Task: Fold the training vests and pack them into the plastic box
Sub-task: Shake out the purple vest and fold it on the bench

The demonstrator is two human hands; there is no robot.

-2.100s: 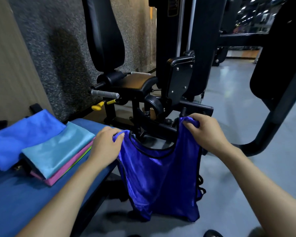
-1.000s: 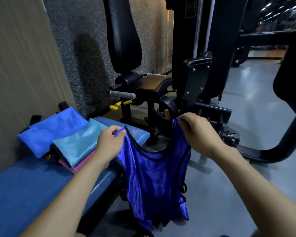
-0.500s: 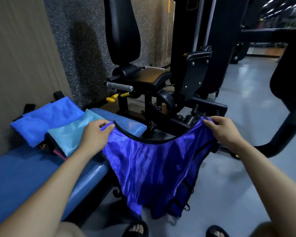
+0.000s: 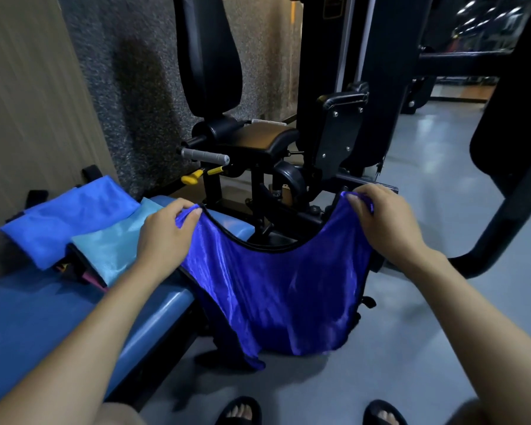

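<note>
Beside the blue desk (image 4: 83, 314), the left hand (image 4: 163, 237) and right hand (image 4: 387, 225) each pinch a shoulder of the royal-blue vest (image 4: 276, 289), now pulled wide and flat where it hung bunched, apparently ready for folding; no box shows.

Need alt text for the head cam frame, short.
A person's left hand and right hand each grip a shoulder of a shiny royal-blue training vest, holding it spread open beside a blue padded bench. Folded blue and light-blue vests lie stacked on the bench, with a black gym machine behind.
</note>
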